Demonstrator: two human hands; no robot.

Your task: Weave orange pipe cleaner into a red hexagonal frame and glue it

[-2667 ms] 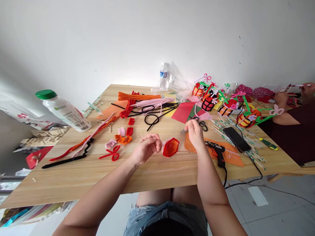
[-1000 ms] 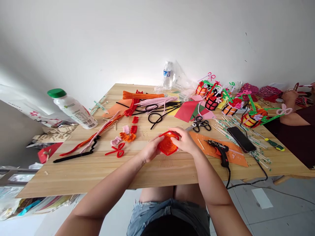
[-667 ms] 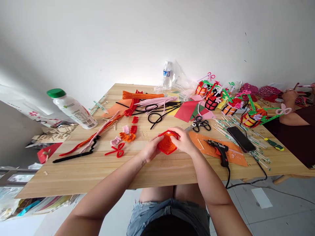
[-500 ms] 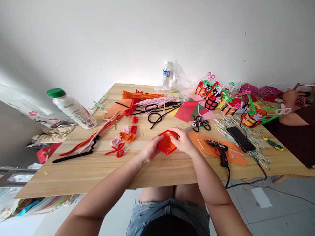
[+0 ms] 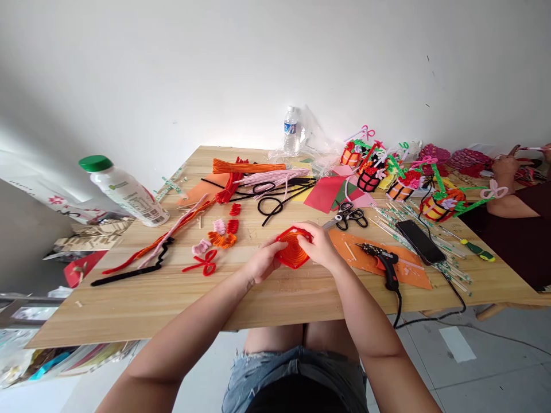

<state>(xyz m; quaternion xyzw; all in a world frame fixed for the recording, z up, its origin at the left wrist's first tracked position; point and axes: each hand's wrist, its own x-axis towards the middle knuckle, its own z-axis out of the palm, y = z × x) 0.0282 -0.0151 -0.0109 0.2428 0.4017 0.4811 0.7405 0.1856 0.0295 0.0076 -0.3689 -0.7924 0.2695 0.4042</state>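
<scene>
Between my two hands is an orange pipe-cleaner coil (image 5: pixel 294 250) with a red angular rim, held just above the table. My left hand (image 5: pixel 264 261) grips its left side, thumb on the coil. The right side is gripped by my right hand (image 5: pixel 317 244), with that thumb also pressing inside the rim. The fingers behind the piece are hidden. To the left lie a red pipe-cleaner bow (image 5: pixel 208 263), a curled orange piece (image 5: pixel 222 239) and short pink and red crimped pieces. Black-handled scissors (image 5: pixel 349 216) lie beyond my right hand.
Right of my hands, a glue gun (image 5: pixel 384 264) rests on orange foam (image 5: pixel 344 244), near a phone (image 5: pixel 419 242), wrapped sticks and a screwdriver (image 5: pixel 477 250). Small flower baskets (image 5: pixel 402 189) stand behind. A white bottle (image 5: pixel 129 192) stands left. Another person's hand (image 5: pixel 507 166) shows far right.
Both hands keep their hold on the coil, which is turned or tilted very slightly. The rest of the table stays as it was, apart from a small camera shift.
</scene>
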